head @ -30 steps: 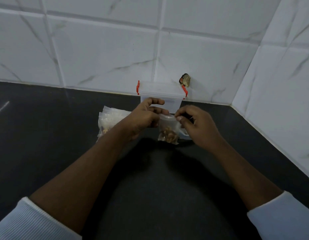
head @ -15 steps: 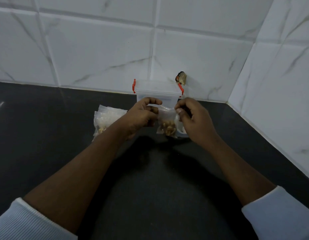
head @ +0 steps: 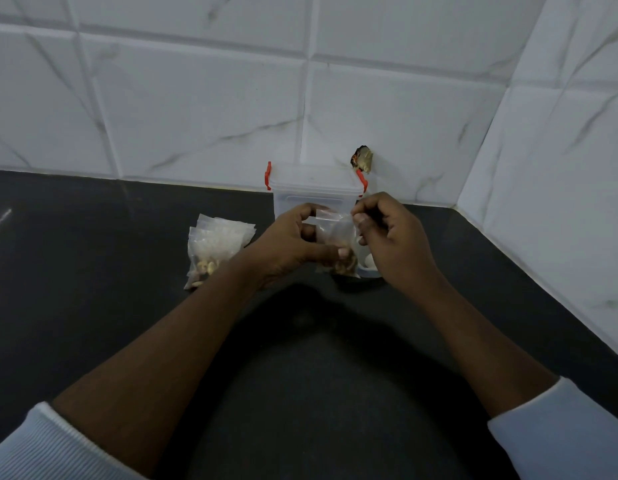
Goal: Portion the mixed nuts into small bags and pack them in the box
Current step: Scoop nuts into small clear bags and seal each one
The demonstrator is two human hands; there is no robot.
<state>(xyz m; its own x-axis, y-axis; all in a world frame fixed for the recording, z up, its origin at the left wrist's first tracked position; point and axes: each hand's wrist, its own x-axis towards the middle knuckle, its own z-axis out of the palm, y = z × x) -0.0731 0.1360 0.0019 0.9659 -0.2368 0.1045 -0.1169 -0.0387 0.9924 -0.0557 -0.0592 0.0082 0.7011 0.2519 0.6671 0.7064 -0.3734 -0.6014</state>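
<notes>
left hand (head: 290,247): since half a second ago the thumb has slid down off the bag mouth; it now lies across the lower bag, on the nuts. Index finger curls over the top edge, gripping.
sleeves (head: 41,445): pale ribbed knit, lower corners of frame, pushed up off bare forearms.
countertop (head: 93,271): black, matte, faintly speckled; fills the lower half. The arms' shadow pools at centre.
right hand (head: 394,244): fingers curled, thumb and fingertips pinch the bag's top right corner.
small bag (head: 338,233): clear thin plastic, crinkled, zip strip along the top, stretched between both hands at frame centre, held above the counter.
nuts (head: 345,266): tan and brown lumps bunched in the bag's bottom.
white object (head: 369,263): rounded and glossy, on the counter behind the bag, mostly hidden by the right hand; can't tell what it is.
stack of filled bags (head: 214,247): same clear bags lying flat and fanned on the counter, left of centre; pale contents, some cashew-shaped.
box (head: 314,192): translucent plastic, rectangular, lid on, set against the wall just beyond the hands.
clips (head: 267,176): red, one at each end of the lid.
brown scrap (head: 363,157): crumpled, on the wall above the box's right end.
tiles (head: 196,98): large, glossy, white with grey marble veins; back wall meets the side wall in a corner at upper right.
</notes>
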